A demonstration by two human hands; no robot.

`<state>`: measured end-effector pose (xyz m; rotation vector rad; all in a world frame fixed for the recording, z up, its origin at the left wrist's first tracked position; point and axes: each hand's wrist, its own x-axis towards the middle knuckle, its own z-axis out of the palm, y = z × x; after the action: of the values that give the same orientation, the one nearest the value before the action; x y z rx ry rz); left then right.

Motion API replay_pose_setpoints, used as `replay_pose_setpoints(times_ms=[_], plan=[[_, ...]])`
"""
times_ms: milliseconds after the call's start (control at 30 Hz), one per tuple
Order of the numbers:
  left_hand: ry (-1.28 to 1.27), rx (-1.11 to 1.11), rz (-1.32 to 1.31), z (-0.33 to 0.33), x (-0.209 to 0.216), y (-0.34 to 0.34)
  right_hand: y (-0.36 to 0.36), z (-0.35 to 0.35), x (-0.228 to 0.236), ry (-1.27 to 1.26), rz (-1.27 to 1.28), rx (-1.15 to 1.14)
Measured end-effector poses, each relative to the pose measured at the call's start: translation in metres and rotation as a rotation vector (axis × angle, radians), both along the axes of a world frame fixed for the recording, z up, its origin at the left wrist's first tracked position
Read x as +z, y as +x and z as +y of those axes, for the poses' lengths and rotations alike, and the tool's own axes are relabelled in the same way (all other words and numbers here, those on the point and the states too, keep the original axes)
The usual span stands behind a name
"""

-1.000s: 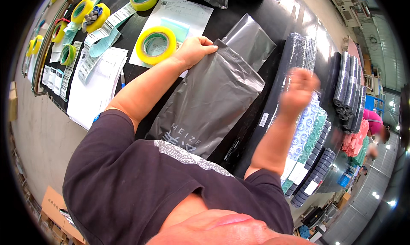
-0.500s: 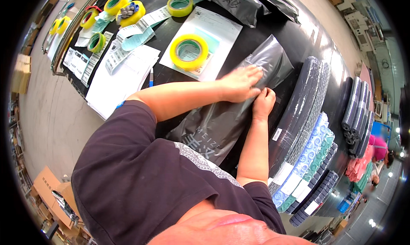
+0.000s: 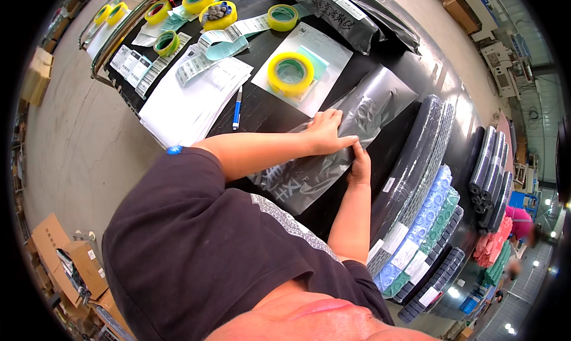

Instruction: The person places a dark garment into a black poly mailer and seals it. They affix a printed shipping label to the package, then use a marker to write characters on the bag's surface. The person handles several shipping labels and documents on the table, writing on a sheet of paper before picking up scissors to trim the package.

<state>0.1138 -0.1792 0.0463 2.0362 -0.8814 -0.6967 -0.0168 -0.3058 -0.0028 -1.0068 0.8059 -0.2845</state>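
Your gray plastic bag (image 3: 380, 97) lies at a slant on the black surface (image 3: 259, 112), with its near end by your chest and its far end up to the right. Your left arm reaches across from the left, and your left hand (image 3: 326, 133) rests on top of the bag, fingers spread and thumb poking out to the right. It is not closed around anything. Your right arm comes up from below. Your right hand (image 3: 360, 168) is curled at the bag's right edge, its tip by your left thumb. It may be pinching the edge, but I cannot tell from here.

The gray plastic hides what is inside. More dark bags (image 3: 333, 14) with white labels lie at the far edge. A yellow tape roll (image 3: 273, 76) sits on a paper sheet (image 3: 332, 46) just past your left hand. To the right, a long black roll (image 3: 410, 156) is wrapped in shiny clear plastic.
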Motion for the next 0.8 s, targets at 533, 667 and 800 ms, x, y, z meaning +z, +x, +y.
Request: replay_pose_setpoints(times_ms=[533,667,800], plan=[[-1.267,0.162,1.661,0.096,0.091,-0.055,-0.031,0.093,0.210,-1.586,-0.325,0.316],[-1.616,-0.250,1.684,0.131,0.026,-0.059,-0.014,0.141,0.192,-1.573,-0.031,0.615],[-1.489,0.011,1.545,0.158,0.020,-0.074,-0.012,0.162,0.175,-1.635,0.147,0.906]])
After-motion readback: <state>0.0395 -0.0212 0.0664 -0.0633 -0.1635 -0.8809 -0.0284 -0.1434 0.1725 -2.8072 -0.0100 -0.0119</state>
